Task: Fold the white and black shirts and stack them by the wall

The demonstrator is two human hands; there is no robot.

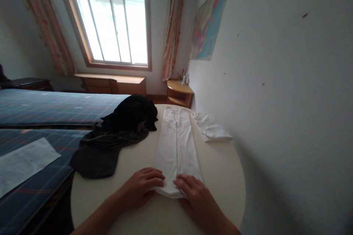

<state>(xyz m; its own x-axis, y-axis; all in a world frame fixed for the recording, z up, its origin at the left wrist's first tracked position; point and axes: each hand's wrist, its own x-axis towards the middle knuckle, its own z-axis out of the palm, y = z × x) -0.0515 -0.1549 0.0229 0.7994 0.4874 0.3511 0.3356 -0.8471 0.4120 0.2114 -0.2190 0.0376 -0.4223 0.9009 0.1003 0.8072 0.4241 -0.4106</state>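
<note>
A pair of white trousers [176,143] lies lengthwise on a round cream table [132,165], waistband at the far end and a seam running down its middle. At the near end, my left hand [145,183] has its fingers bent over the left corner of the hem, thumb by the edge. My right hand [194,191] grips the right side of the same end, fingers on top and thumb low at the border. The fabric lies flat between both hands. To the right rests a folded white garment [213,127].
Dark clothes [129,117] are heaped on the table's left side, hanging toward a bed with plaid covers [63,108]. A sheet of paper [27,161] lies on the bed. A white wall [289,117] borders the right; a corner shelf [180,88] stands beyond the table.
</note>
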